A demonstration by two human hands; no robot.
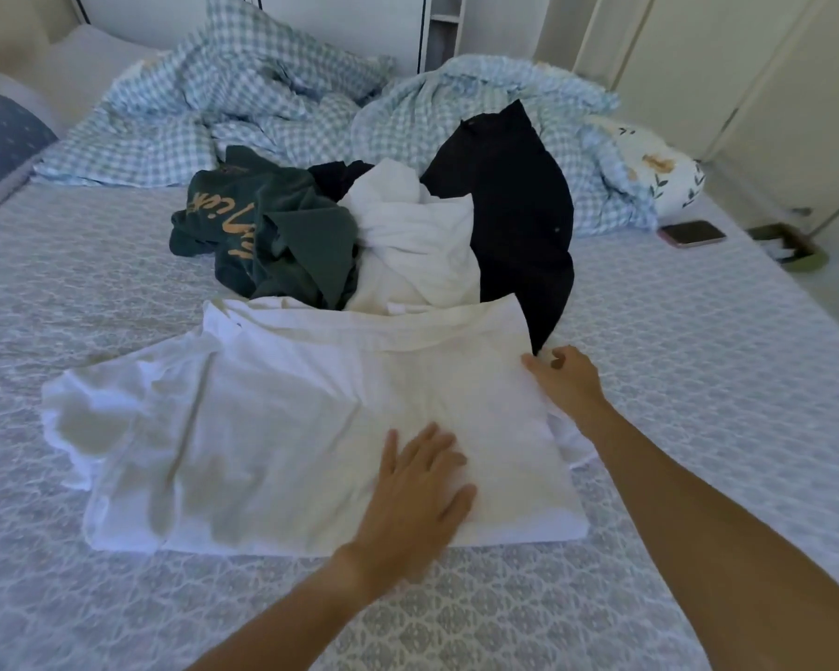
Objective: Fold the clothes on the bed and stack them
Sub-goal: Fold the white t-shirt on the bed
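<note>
I press my left hand [420, 491] flat on the white shirt [282, 428]; my right hand [560, 380] pinches its edge. Behind the shirt a pile of clothes [374, 234] crowds it; a phone [692, 233] lies well right.

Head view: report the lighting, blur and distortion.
Head view: dim, bluish daylight with soft shadows and no glare; the white garment looks blotchy; wide-angle bending curves the bed edges; slight softness on the right hand, left hand and far checked duvet.

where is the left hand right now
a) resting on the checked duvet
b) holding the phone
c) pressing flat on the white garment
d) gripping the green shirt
c: the left hand lies flat with straight fingers on the white garment spread at the front of the bed.
</note>
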